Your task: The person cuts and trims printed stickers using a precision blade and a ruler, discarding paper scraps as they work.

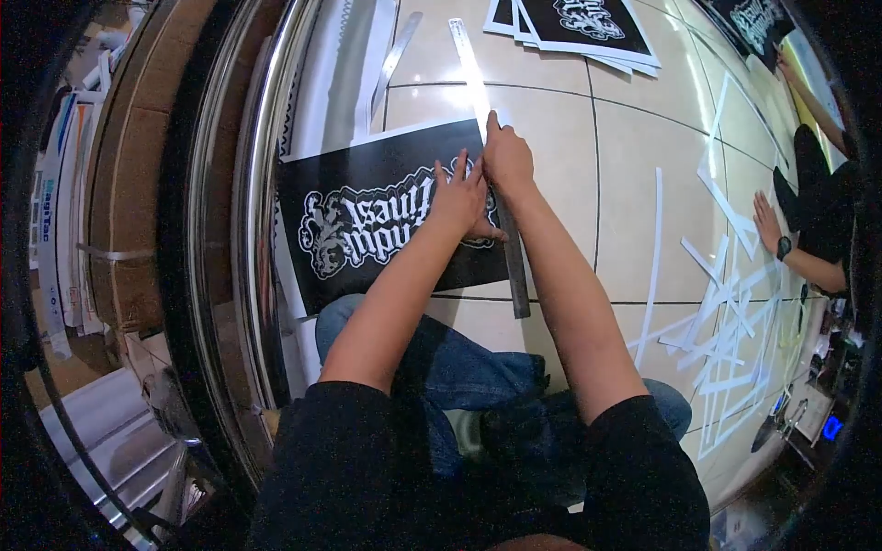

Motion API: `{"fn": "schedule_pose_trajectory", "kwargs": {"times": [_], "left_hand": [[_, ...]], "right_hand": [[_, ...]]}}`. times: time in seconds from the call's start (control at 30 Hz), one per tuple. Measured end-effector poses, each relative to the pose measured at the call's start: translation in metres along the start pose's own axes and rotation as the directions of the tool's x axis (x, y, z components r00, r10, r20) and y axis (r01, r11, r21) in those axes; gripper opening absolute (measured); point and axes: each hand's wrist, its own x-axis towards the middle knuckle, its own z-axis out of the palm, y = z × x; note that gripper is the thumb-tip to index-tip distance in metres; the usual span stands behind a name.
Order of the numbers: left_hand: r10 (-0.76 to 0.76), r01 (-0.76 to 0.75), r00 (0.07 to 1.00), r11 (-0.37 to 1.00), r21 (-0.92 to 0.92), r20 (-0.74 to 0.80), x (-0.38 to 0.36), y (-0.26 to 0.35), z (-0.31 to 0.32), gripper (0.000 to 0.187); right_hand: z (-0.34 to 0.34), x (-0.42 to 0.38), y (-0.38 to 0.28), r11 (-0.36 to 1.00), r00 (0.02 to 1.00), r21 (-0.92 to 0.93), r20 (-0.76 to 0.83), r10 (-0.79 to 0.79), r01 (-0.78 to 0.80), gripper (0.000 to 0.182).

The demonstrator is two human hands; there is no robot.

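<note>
A black sheet with white gothic lettering and a white margin (344,184) lies on the tiled floor in front of me. Along its right edge runs a long metal ruler (514,266), bright at the far end and dark at the near end. My left hand (462,204) is spread flat on the print, its thumb reaching toward the ruler. Right beside it, my right hand (508,161) is closed over the ruler's line at the sheet's edge. Whatever its fingers hold is hidden.
Several similar black prints (602,32) are stacked at the far side. White cut strips (726,312) lie heaped to the right, near another person's hand (770,225). Metal rails (262,184) and cardboard boxes (138,184) stand at left. A curved strip (397,60) lies beyond the sheet.
</note>
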Motion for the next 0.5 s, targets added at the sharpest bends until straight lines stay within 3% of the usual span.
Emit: {"fn": "schedule_pose_trajectory", "kwargs": {"times": [0.17,0.27,0.5], "left_hand": [[0.017,-0.017,1.000,0.999,0.045,0.006,0.000,-0.001,-0.001,0.136],[0.023,-0.022,1.000,0.997,0.070,-0.013,-0.001,-0.002,0.000,0.135],[0.026,-0.023,0.998,0.999,0.038,-0.060,0.001,-0.004,0.006,0.138]], "right_hand": [[0.000,-0.003,0.002,0.998,0.999,-0.035,-0.019,-0.049,0.048,0.055],[0.000,-0.005,0.004,0.999,1.000,0.039,0.015,-0.010,0.010,0.062],[-0.001,-0.025,0.007,0.999,1.000,0.044,0.026,-0.001,0.000,0.057]]}}
